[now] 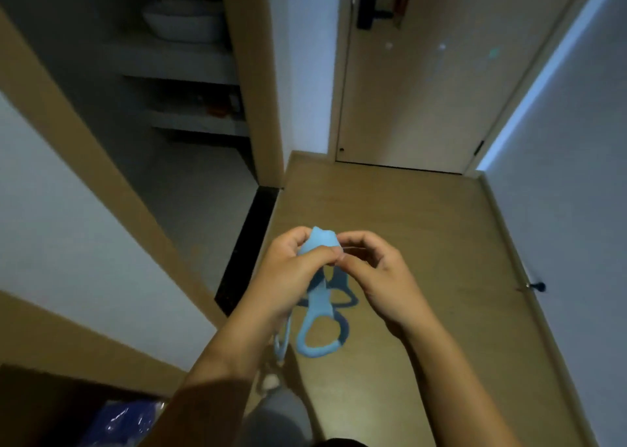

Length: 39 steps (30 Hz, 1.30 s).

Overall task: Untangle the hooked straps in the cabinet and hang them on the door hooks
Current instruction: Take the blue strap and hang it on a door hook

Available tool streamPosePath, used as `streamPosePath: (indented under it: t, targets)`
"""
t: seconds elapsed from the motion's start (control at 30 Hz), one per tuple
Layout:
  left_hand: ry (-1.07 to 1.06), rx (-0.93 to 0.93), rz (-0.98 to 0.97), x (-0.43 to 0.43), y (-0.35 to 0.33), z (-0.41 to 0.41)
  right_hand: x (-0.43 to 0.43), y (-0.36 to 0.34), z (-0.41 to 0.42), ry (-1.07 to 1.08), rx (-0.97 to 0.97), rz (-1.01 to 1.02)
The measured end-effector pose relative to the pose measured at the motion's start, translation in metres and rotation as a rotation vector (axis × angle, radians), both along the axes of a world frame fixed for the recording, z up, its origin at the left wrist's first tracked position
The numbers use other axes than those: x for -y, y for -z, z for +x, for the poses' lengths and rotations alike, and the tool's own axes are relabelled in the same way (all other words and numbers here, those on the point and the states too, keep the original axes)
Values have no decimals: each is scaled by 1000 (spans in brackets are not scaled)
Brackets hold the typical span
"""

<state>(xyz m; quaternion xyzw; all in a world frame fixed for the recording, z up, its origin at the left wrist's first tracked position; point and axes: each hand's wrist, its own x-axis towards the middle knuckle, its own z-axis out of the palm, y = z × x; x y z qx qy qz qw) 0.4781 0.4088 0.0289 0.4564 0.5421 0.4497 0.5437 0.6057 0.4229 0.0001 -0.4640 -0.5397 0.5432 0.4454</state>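
Pinching the bunched top of pale-blue looped straps (319, 310), both hands' fingers (325, 253) curl closed.

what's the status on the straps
Left hand and right hand both pinch the blue straps at the top. Loops dangle below, off the floor. None hung yet; path to the door looks open.

Your 2 hands: both held out in front of you, close together, bare forearms converging from below.
Left hand (291, 273): fingers and thumb curled round the top of the blue strap (320, 304).
Right hand (375, 277): fingers curled, thumb and forefinger pinching the strap's top beside your left thumb.
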Motion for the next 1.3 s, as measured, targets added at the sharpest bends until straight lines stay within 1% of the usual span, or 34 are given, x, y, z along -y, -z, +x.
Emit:
streamPosePath:
  t: [0.07, 0.23, 0.3, 0.43, 0.47, 0.57, 0.63, 0.7, 0.73, 0.77, 0.83, 0.9, 0.93, 0.97, 1.0, 1.07, 1.1, 1.13, 1.17, 1.27, 1.3]
  targets:
    - [75, 8, 6, -23, 3, 18, -14, 3, 16, 94, 20, 22]
    - [217, 41, 31, -95, 12, 57, -66, 9, 51, 270, 161, 111]
    - [218, 43, 40, -130, 16, 71, -95, 6, 61, 351, 233, 155]
    - [155, 55, 22, -207, 19, 95, -156, -2, 78, 479, 400, 196]
    - [147, 43, 9, -226, 18, 99, -171, -6, 83, 490, 408, 194]
    - [155, -67, 59, -282, 17, 108, -217, -18, 96, 527, 296, 153]
    - [155, -228, 155, -313, 20, 115, -245, -23, 102, 541, 268, 138]
    - [164, -388, 206, -338, 25, 122, -270, -22, 106, 549, 250, 136]
    - [181, -403, 206, -348, 27, 127, -281, -21, 109, 563, 233, 131]
    - [208, -374, 204, -357, 29, 132, -292, -19, 112, 586, 216, 119]
    - [247, -259, 208, -377, 33, 140, -315, -17, 121, 627, 199, 96]
    - [223, -228, 270, -399, 38, 147, -339, -16, 134, 650, 216, 93]
    - [189, -265, 322, -412, 41, 151, -351, -15, 141, 656, 229, 97]
    - [153, -351, 380, -426, 46, 157, -364, -14, 150, 661, 241, 104]
    - [141, -486, 428, -441, 49, 163, -376, -13, 159, 664, 250, 113]
    - [174, -783, 420, -469, 48, 182, -403, -9, 177, 648, 266, 120]
    - [211, -859, 383, -484, 48, 194, -418, -7, 186, 632, 274, 115]
    - [257, -847, 347, -497, 46, 207, -433, -6, 197, 614, 279, 101]
    - [300, -783, 320, -511, 43, 221, -450, -6, 209, 598, 282, 82]
    - [304, -491, 299, -551, 34, 257, -500, -13, 252, 565, 294, 64]
    - [302, -419, 309, -565, 32, 269, -515, -17, 267, 550, 301, 64]
